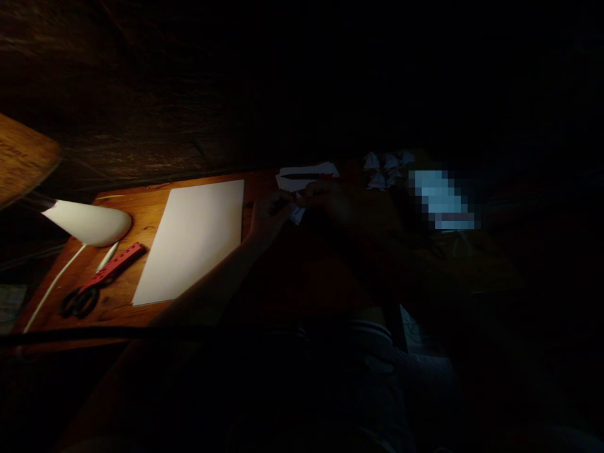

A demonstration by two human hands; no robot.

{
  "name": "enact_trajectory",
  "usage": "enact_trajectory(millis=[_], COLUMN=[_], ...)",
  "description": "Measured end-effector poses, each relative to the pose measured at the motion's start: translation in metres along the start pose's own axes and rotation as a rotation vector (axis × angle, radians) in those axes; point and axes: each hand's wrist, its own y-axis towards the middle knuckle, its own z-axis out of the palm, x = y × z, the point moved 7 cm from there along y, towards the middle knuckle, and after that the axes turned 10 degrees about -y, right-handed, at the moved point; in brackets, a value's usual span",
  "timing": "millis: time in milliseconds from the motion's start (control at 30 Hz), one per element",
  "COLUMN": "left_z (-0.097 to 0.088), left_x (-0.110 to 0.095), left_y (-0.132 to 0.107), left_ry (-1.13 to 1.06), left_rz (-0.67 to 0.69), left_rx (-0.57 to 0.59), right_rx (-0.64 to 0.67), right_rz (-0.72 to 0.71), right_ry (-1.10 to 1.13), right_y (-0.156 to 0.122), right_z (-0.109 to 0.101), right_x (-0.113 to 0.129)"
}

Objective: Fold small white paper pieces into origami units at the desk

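Both hands meet over the dim middle of the wooden table. My left hand [274, 209] has its fingers closed on a small folded piece of white paper [297, 216]. From the other side, my right hand [326, 196] pinches the same paper near its top. Just beyond the hands lie white paper sheets [304, 170] with a dark, slim tool [302, 177] on top, its kind unclear in the shadow. Farther right stand several small folded paper pieces [377, 170], pointed in shape.
A stack of white paper [198, 239] lies left of my hands. Beyond it are scissors with black handles in a red sheath [113, 267], a white pen [107, 257] and a lamp [89, 221] with its cord. A lit, pixelated screen [443, 198] is at the right.
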Motion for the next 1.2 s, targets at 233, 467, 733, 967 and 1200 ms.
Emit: enact_trajectory(millis=[233,467,733,967,1200], left_z=[0.001,-0.003,-0.011,-0.012,-0.016], left_x=[0.004,0.010,0.021,0.030,0.024], left_y=[0.002,0.003,0.005,0.008,0.008], left_ry=[0.007,0.015,-0.036,-0.121,-0.082], left_rz=[-0.052,-0.063,-0.101,-0.133,-0.081], left_rx=[0.003,0.008,-0.067,-0.051,-0.141], right_rx=[-0.070,-0.023,-0.069,-0.077,-0.011], right_rz=[-0.030,-0.043,-0.029,0.030,-0.064], right_ry=[-0.051,-0.110,-0.066,0.033,-0.143], right_y=[-0.004,0.000,0.003,0.005,0.006], right_z=[-0.005,-0.002,-0.011,-0.012,-0.007], right_x=[0.007,0.008,0.000,-0.005,-0.001])
